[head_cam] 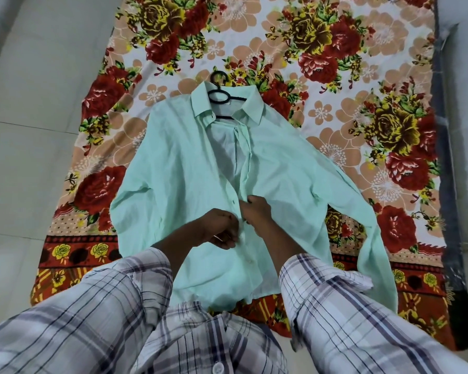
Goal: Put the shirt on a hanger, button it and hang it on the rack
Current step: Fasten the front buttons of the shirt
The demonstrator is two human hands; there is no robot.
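Shirt (184, 168) placket pinched, seemingly, by left hand (220, 228) and right hand (256, 210)

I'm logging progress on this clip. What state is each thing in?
shirt: flat on the sheet, front open at the top.
hanger: inside the collar, hook sticking out.
left hand: pinching the shirt front.
right hand: gripping the shirt's front edge.
sheet: spread on the floor.
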